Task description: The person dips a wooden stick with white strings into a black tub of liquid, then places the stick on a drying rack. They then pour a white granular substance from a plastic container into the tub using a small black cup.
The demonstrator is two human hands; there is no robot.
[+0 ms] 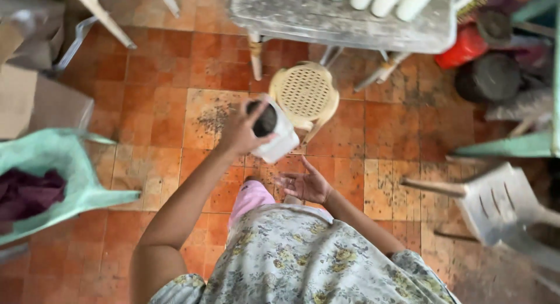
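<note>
L hand (pixel 238 130) grips white cup (pixel 273 130) by the rim, fingers wrapped w/ thumb over its dark mouth, cup tilted, long axis down-right toward R hand (pixel 306 185), palm-up, fingers spread, just below, above tile floor (pixel 175 105).

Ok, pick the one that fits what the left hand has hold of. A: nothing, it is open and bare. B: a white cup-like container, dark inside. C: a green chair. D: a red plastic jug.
B: the left hand grips a white container with a dark inside, held above the tiled floor, while the right hand lies open and bare below it.
</note>
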